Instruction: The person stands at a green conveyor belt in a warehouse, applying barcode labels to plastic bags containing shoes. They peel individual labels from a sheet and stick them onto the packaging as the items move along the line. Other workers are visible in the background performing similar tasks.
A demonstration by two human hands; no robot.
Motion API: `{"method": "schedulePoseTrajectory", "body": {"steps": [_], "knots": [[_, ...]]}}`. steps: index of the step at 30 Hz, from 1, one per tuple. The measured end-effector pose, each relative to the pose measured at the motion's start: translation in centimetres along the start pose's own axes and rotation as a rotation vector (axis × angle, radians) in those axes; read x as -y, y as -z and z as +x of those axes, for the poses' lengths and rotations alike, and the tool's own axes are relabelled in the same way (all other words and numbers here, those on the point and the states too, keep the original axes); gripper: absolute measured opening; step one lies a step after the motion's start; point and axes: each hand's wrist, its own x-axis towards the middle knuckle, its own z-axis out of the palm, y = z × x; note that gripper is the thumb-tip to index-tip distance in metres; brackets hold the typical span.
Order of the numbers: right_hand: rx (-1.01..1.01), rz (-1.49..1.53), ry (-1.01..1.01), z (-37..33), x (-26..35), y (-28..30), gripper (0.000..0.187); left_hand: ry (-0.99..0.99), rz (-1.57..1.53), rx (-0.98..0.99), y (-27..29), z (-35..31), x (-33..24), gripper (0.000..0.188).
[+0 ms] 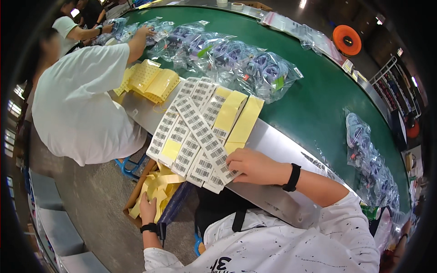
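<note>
Spotty shirt cloth (291, 241) shows in front of sticker strips (184, 141) on the desk (273, 195), the right hand (257, 167) pinches their top strip (204, 135), and I can't tell if the left hand (148, 210), down-left of them, holds yellow paper (154, 184).

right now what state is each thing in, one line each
left hand: at the box, grip unclear
right hand: touching the top label strip's lower end
top label strip: lying diagonally across others
other label strips: overlapping
box: open, holding yellow strips, loose, jumbled
clear bags: filled, lying on the green surface
</note>
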Motion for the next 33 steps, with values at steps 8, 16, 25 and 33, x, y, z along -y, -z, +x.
{"method": "schedulePoseTrajectory", "body": {"steps": [8,16,25,33], "knots": [[0.095,0.202,-0.147,0.5,0.8,0.9,0.023,-0.013,0.006,0.121,-0.5,2.4,-1.0,0.052],[0.023,-0.016,-0.041,0.2,1.3,0.3,0.028,-0.211,-0.469,0.536,1.9,-0.5,-13.2,0.036],[0.035,0.231,-0.121,-0.2,0.6,0.4,0.023,-0.284,-0.407,0.921,5.0,-3.5,-19.4,0.026],[0.079,0.333,-0.226,-0.3,-0.3,0.8,0.025,-0.33,-0.578,1.122,5.7,-4.7,-23.4,0.023]]}}
